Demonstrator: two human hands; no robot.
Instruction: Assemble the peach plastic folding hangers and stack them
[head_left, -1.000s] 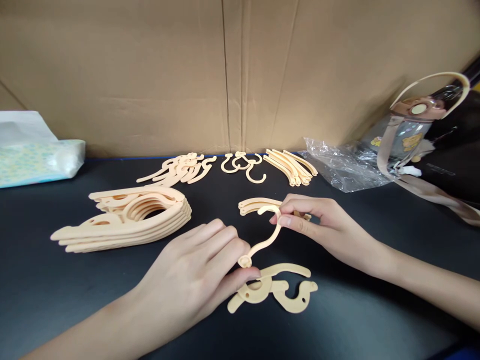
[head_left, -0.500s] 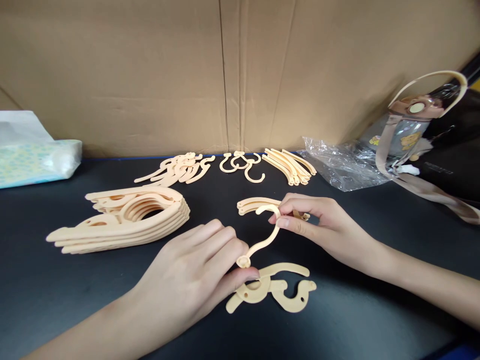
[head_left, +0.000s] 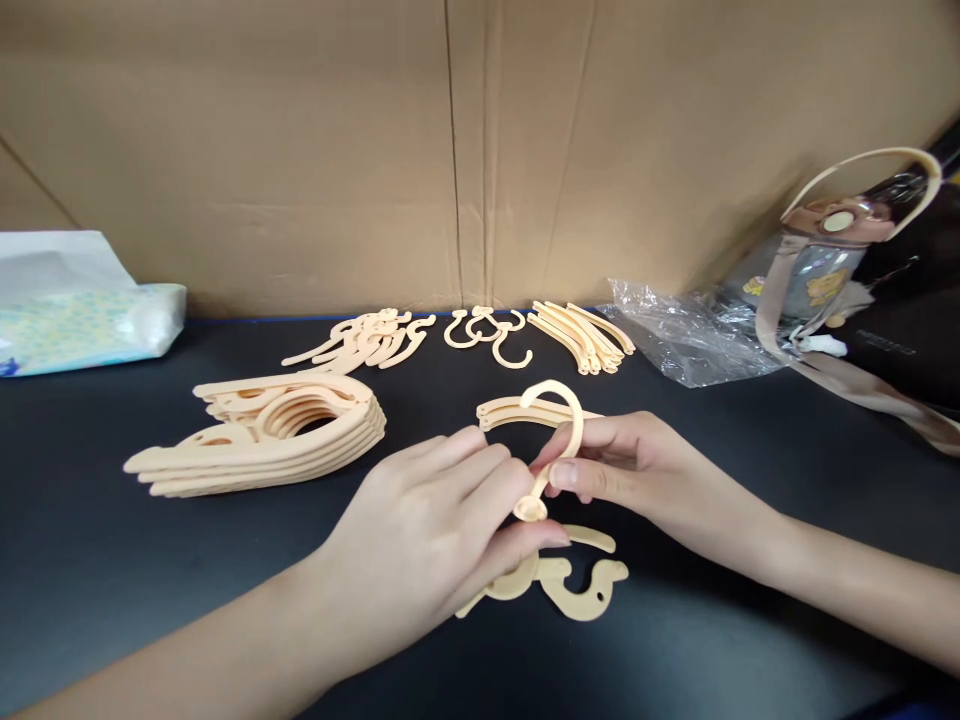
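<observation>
A: Ok so, starting closest in: pinching the round foot of a cream hook (head_left: pixel 577 425) with the left hand (head_left: pixel 420 540), from the look of it. Can't make out the exact contact under those curled fingers tho. Also pinching the stem just above, between thumb and forefinger of the right hand (head_left: pixel 660 480).

B: Any change?

A: Yep, hook standing more upright than a moment ago, and right fingertips now lower, close beside the left hand. Meaning, at a guess, better control right by the foot.

B: And around that?

A: Flat pale pieces (head_left: pixel 589 603) on the black tabletop (head_left: pixel 712 620), partly hidden by the left hand. Curved strips (head_left: pixel 506 408) just behind the right. Off to the left, a stack of folded hangers (head_left: pixel 255 460).

B: Further back?

A: Jumbled parts (head_left: pixel 360 345), loose hooks (head_left: pixel 514 363), a bundle of slim strips (head_left: pixel 570 330). Then crinkly plastic (head_left: pixel 690 340), and finally cardboard (head_left: pixel 300 150) behind everything.
</observation>
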